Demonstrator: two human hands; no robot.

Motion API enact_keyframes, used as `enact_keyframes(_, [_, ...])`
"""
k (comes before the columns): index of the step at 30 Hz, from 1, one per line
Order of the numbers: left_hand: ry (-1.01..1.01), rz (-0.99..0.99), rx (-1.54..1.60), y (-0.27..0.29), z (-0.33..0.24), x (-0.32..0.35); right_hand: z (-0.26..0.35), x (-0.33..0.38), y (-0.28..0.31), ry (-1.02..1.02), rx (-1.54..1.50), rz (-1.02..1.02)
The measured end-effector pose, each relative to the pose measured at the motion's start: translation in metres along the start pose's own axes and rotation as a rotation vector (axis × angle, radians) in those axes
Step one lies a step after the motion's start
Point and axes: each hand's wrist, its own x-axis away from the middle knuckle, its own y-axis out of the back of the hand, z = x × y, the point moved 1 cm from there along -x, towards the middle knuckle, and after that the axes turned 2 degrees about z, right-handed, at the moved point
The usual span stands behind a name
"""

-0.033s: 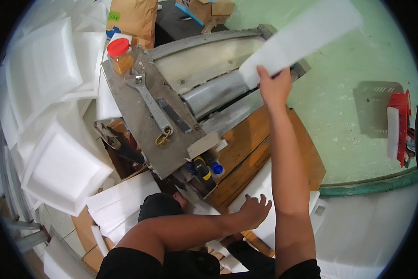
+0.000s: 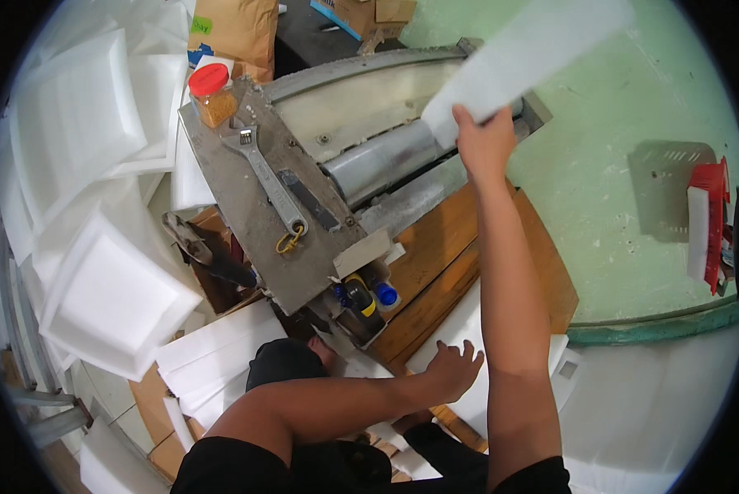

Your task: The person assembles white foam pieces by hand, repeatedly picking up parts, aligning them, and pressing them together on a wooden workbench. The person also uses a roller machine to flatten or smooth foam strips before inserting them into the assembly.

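Note:
My right hand (image 2: 486,146) grips the near end of a long white foam strip (image 2: 527,64), thumb on one side. The strip slants up to the far right, over the end of a metal roller (image 2: 386,160) in a machine frame; its far end is blurred. Whether it touches the roller I cannot tell. Lower down, my left hand (image 2: 452,372) is open with its fingers spread, holding nothing. It hovers by a stack of white sheets (image 2: 468,403) on wooden boards (image 2: 435,255), partly hidden behind my right forearm.
An adjustable wrench (image 2: 267,181) and a red-lidded jar (image 2: 213,95) rest on the machine's metal plate (image 2: 304,272). Small bottles (image 2: 361,296) stand below it. White foam pieces (image 2: 114,288) pile up at left. A red basket (image 2: 707,222) hangs on the green wall (image 2: 583,181).
The foam strip has tipped slightly upward and away at its far end. My right hand keeps its grip, and my left hand has barely moved.

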Motion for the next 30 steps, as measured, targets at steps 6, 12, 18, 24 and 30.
enact_keyframes(6, [0.005, 0.089, 0.028, 0.023, 0.003, -0.014, 0.021, -0.024, -0.03, -0.093, -0.076, 0.029])
enact_keyframes(12, [0.088, 0.064, 0.195, 0.049, 0.02, -0.034, 0.038, -0.009, 0.025, -0.46, -1.091, 0.265])
enact_keyframes(18, [0.006, -0.52, 0.686, 0.067, 0.067, -0.073, 0.041, 0.054, 0.105, -0.566, -1.337, 0.321])
enact_keyframes(24, [-0.127, -0.424, 2.176, 0.114, 0.07, -0.066, 0.012, 0.159, 0.161, -0.733, -1.653, 0.274])
enact_keyframes(30, [-0.127, -0.41, 2.279, 0.14, 0.053, -0.048, -0.006, 0.322, 0.224, -0.654, -2.07, 0.194])
